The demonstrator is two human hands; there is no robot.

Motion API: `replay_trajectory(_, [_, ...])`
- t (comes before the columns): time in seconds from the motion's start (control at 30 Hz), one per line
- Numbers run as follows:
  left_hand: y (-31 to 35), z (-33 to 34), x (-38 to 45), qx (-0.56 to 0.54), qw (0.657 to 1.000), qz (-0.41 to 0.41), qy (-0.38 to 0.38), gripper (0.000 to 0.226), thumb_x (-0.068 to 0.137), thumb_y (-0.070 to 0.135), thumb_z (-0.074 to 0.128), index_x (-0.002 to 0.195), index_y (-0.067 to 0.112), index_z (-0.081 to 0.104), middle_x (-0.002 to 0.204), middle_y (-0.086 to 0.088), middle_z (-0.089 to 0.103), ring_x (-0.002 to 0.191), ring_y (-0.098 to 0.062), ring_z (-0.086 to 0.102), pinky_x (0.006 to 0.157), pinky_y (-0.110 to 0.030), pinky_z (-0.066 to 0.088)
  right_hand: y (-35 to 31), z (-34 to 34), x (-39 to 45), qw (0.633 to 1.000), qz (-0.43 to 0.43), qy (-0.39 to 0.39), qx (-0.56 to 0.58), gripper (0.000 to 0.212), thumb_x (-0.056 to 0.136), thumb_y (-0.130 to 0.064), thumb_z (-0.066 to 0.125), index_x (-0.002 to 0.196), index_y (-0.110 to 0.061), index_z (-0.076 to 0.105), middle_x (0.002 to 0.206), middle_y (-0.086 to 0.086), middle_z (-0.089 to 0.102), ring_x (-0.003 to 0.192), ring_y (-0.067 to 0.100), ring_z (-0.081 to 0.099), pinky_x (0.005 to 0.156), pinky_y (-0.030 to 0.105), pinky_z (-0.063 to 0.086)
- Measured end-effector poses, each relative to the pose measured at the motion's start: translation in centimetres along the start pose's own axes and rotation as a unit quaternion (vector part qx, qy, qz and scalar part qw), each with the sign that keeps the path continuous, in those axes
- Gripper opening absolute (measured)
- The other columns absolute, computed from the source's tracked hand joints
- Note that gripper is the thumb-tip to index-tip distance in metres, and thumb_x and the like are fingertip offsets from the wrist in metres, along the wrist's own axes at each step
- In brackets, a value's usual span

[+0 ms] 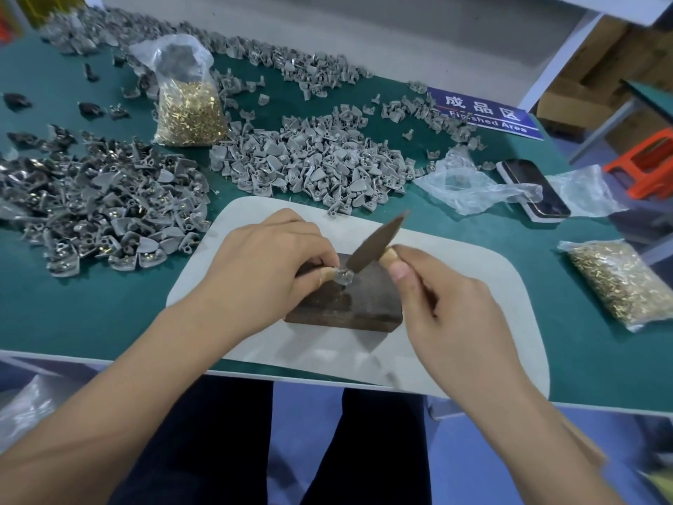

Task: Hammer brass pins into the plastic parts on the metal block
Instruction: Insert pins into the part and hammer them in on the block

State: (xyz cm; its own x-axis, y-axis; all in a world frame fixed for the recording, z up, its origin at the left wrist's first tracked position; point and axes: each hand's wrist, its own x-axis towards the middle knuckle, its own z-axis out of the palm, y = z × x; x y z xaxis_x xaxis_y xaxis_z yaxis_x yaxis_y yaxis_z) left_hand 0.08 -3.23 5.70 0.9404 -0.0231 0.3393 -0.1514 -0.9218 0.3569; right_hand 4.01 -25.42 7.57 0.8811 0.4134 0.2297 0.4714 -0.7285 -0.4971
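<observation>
- The left hand (262,264) pinches a small grey plastic part (344,275) down on the far top of the dark metal block (346,304), which sits on a pale mat (473,286) at the near edge of the green table (109,304).
- The right hand (448,300) grips a light wooden handle (388,256) between thumb and curled fingers; the blurred dark hammer head (375,246) slants down towards the part.
- Whether a brass pin stands in the part is too small to tell.
- Judgement: a good blow lands square on the pin, light, with the left fingertips held clear of the head, as they lie just beside the strike point.
- Around: a heap of grey parts (309,165) beyond the mat, a darker heap (102,209) to the left, a bag of brass pins (187,114) far left, another bag (615,282) right, a phone (533,189) and a blue sign (484,111) far right.
- Nothing lies between hammer and part.
</observation>
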Motion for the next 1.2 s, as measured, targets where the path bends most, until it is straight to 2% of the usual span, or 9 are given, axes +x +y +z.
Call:
replay_trajectory(0.1, [-0.31,-0.13,0.31,-0.007,1.000,-0.004,-0.016,0.009,0.090,0.047,0.067,0.093,0.040,0.072,0.088,0.022,0.062,0.102,-0.006,0.052,0.074,-0.031,0.046,-0.15,-0.01,-0.03,0.998,0.011,0.033,0.050,0.037,0.104,-0.053,0.034,0.129,-0.043,0.059,0.068,-0.022,0.057,0.061,0.009,0.049,0.059,0.036,0.046])
replay_trajectory(0.2, [-0.37,-0.34,0.46,0.002,1.000,-0.004,-0.018,0.009,0.089,0.048,0.067,0.093,0.042,0.071,0.086,0.024,0.061,0.101,-0.005,0.052,0.066,-0.028,0.034,-0.59,-0.02,0.25,0.999,0.003,-0.040,-0.005,0.038,0.102,-0.057,0.029,0.127,-0.046,0.056,0.080,-0.009,0.069,0.077,0.027,0.063,0.068,0.042,0.053])
replay_trajectory(0.33, [-0.30,-0.49,0.52,0.006,1.000,-0.005,-0.024,0.009,0.089,0.049,0.066,0.093,0.043,0.072,0.085,0.024,0.061,0.101,-0.003,0.052,0.060,-0.022,0.027,-0.17,-0.39,0.62,0.998,0.001,0.036,0.051,0.036,0.105,-0.053,0.035,0.128,-0.042,0.061,0.067,-0.017,0.057,0.063,0.012,0.052,0.060,0.038,0.047])
replay_trajectory(0.43, [-0.32,-0.53,0.47,0.002,1.000,-0.007,-0.022,0.009,0.089,0.047,0.069,0.093,0.042,0.073,0.082,0.024,0.059,0.101,-0.004,0.052,0.060,-0.019,0.026,-0.26,-0.22,0.28,1.000,-0.011,-0.026,0.010,0.039,0.102,-0.059,0.030,0.128,-0.046,0.056,0.079,-0.011,0.069,0.074,0.023,0.063,0.066,0.040,0.052])
replay_trajectory(0.53, [-0.37,-0.52,0.46,0.002,1.000,-0.010,-0.022,0.008,0.089,0.048,0.069,0.093,0.042,0.074,0.080,0.024,0.057,0.101,-0.003,0.051,0.061,-0.012,0.021,-0.01,-0.18,0.20,0.999,-0.014,0.021,0.028,0.038,0.101,-0.059,0.033,0.128,-0.046,0.056,0.074,-0.014,0.065,0.066,0.017,0.058,0.062,0.040,0.051])
replay_trajectory(0.7, [-0.40,-0.55,0.42,0.008,1.000,-0.004,-0.020,0.010,0.089,0.046,0.070,0.094,0.040,0.076,0.080,0.022,0.057,0.101,-0.006,0.053,0.058,-0.024,0.027,-0.16,0.18,0.12,0.999,-0.041,0.001,-0.017,0.034,0.100,-0.058,0.031,0.127,-0.050,0.049,0.079,-0.008,0.071,0.074,0.027,0.064,0.062,0.039,0.051])
replay_trajectory(0.83, [-0.51,-0.59,0.43,0.001,1.000,-0.004,-0.021,0.008,0.089,0.045,0.071,0.093,0.041,0.075,0.079,0.022,0.057,0.100,-0.006,0.054,0.058,-0.016,0.024,-0.09,0.31,0.17,0.997,-0.030,0.056,0.036,0.035,0.102,-0.055,0.033,0.129,-0.045,0.051,0.075,-0.022,0.064,0.064,0.011,0.057,0.059,0.034,0.046])
replay_trajectory(1.13, [-0.59,-0.29,0.32,0.011,1.000,-0.008,-0.010,0.010,0.089,0.048,0.070,0.095,0.042,0.075,0.080,0.022,0.057,0.101,-0.006,0.053,0.056,-0.023,0.025,0.00,0.25,0.56,0.997,-0.065,0.022,-0.046,0.033,0.100,-0.056,0.031,0.127,-0.046,0.048,0.073,-0.007,0.068,0.072,0.028,0.062,0.057,0.035,0.044])
replay_trajectory(1.2, [-0.63,-0.25,0.29,0.009,1.000,-0.008,-0.010,0.010,0.089,0.048,0.069,0.095,0.042,0.075,0.081,0.022,0.058,0.101,-0.005,0.053,0.061,-0.026,0.027,-0.07,-0.02,0.84,0.995,-0.071,0.066,-0.039,0.031,0.103,-0.051,0.035,0.126,-0.042,0.053,0.071,-0.012,0.064,0.067,0.018,0.058,0.056,0.031,0.041])
